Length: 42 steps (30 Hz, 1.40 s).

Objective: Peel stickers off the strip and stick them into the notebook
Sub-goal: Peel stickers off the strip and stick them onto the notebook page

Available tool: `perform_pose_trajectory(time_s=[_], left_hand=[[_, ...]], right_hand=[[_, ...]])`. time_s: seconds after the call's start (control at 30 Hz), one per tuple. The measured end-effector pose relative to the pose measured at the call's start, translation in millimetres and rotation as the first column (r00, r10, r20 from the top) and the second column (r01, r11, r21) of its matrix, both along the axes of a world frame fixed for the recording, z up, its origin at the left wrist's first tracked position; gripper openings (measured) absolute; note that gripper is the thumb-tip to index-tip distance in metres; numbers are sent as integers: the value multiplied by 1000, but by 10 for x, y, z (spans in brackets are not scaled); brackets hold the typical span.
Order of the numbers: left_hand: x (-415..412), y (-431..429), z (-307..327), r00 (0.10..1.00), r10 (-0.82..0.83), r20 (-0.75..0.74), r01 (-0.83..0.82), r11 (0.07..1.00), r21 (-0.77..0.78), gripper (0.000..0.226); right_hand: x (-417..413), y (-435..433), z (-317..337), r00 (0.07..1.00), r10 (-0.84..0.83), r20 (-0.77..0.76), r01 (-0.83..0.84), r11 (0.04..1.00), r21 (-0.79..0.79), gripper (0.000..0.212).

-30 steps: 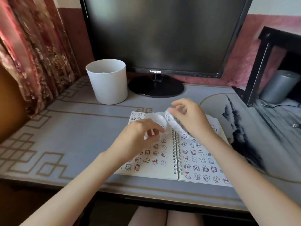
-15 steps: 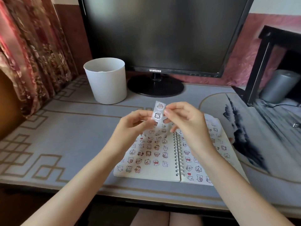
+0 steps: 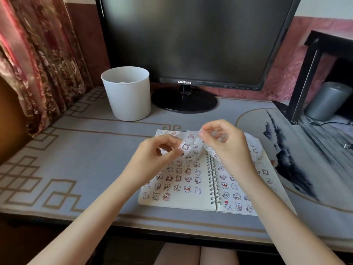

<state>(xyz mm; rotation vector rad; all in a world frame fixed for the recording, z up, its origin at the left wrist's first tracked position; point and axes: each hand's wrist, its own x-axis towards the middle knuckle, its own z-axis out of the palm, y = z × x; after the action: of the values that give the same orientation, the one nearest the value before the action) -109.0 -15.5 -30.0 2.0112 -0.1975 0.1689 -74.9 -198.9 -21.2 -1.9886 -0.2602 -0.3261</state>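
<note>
Mid-air: the strip (image 3: 188,142), curled, just above the far edge of the notebook (image 3: 191,204), with at least two small cartoon stickers showing on it. The left hand (image 3: 158,155) pinches its lower end between thumb and curled fingers. The right hand (image 3: 223,144) pinches its upper edge with thumb and forefinger, other fingers loosely bent. Cannot tell whether that pinch has a sticker's corner or only the backing.

The notebook lies open and flat, spiral in the middle. Its left page carries rows of stuck stickers (image 3: 177,177) almost to the near edge. The last row has only three, with bare paper beside them. The right page is also well covered, part of it hidden under the right forearm.

Judgement: task far along, most of both pages filled, but the strip is not used up. Left to do: free the next sticker, press it down, probably in the short near row, then repeat.

Beyond the notebook's far left corner, a white tub (image 3: 128,96); behind the notebook, a dark monitor (image 3: 183,39)
</note>
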Motion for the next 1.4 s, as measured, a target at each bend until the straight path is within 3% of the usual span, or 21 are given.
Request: perform_pose_trajectory(time_s=[0.07,0.13,0.2,0.3,0.37,0.47,0.57,0.63,0.73,0.8,0.87,0.93,1.03,1.1,1.17,1.3,1.4], left_hand=[[-1,66,-7,998,-32,53,23,987,156,10],[10,138,-22,988,-84,130,39,948,316,13],[46,203,-51,974,-113,194,19,903,428,16],[115,254,-79,959,-90,267,-66,850,523,18],[135,230,-51,961,-38,274,-107,862,495,25],[120,99,64,963,34,269,-124,937,326,26],[120,-92,193,993,49,111,-60,993,100,16],[165,-191,233,1000,15,7,-15,998,-63,17],[249,-264,244,998,54,-39,-64,947,-314,18],[281,-275,241,994,98,-43,-107,925,-363,20],[294,-263,237,993,102,-56,-116,924,-363,19],[299,-231,232,993,90,-77,-112,932,-345,19],[286,-195,225,994,46,-103,-81,925,-370,20],[271,-214,234,994,-1,-106,-44,906,-421,16],[262,-256,244,994,-38,-107,-15,888,-460,19],[308,-287,238,999,-7,-52,-13,925,-379,21],[373,-265,228,1000,10,-8,-12,951,-310,21]], right_hand=[[29,-68,-3,998,-5,-58,-9,970,-241,19],[37,-96,-41,991,-22,-133,-26,935,-353,23],[52,-100,-87,991,-40,-131,-5,945,-326,21],[66,-82,-98,989,8,-148,-29,989,-143,24],[76,-61,-82,991,34,-127,-34,999,1,28],[87,-26,-26,996,53,-75,-38,981,192,29],[94,19,36,995,81,-55,-58,943,328,27],[91,58,44,993,107,-49,-85,939,334,25],[70,70,22,992,122,-44,-108,964,244,25],[54,23,15,990,131,-61,-122,984,133,29],[23,-77,1,990,111,-84,-121,984,-130,30],[-9,-213,21,998,61,-30,-68,877,-476,19],[-18,-375,75,997,14,-70,-58,741,-669,13],[44,-398,62,997,-26,-74,-37,681,-732,12],[130,-368,33,998,-55,-21,25,716,-697,8],[337,-239,-32,999,30,17,-15,818,-574,36],[466,-173,-80,998,57,13,-37,785,-619,48]])
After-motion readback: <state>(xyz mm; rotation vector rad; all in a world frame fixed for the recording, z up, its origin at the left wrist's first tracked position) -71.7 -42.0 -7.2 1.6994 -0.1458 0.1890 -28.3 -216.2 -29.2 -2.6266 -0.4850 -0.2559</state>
